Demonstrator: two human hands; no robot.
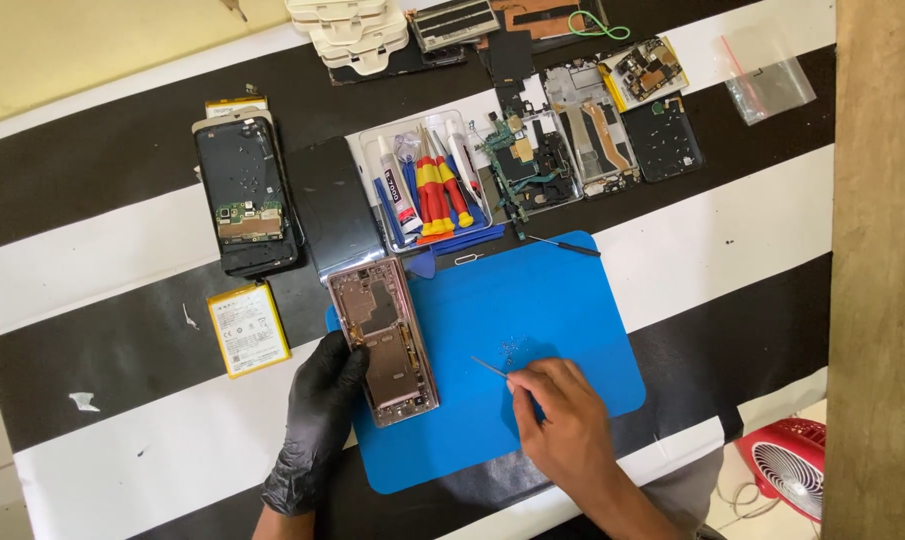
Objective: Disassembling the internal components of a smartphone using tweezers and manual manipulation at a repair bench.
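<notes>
We see bright, even daylight with soft, faint shadows under the hands; the blue mat (532,330) looks saturated, focus is sharp, and the edges bend slightly.

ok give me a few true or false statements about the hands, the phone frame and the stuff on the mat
1. The left hand wears a black glove. True.
2. The left hand rests on the yellow battery. False: it steadies the opened phone frame; the battery lies apart, to its left.
3. The right hand is bare and holds thin tweezers. True.
4. The tweezers' tip is inside the phone frame. False: it points at small loose screws on the blue mat.
5. The clear tray holds red and yellow screwdrivers. True.
</notes>
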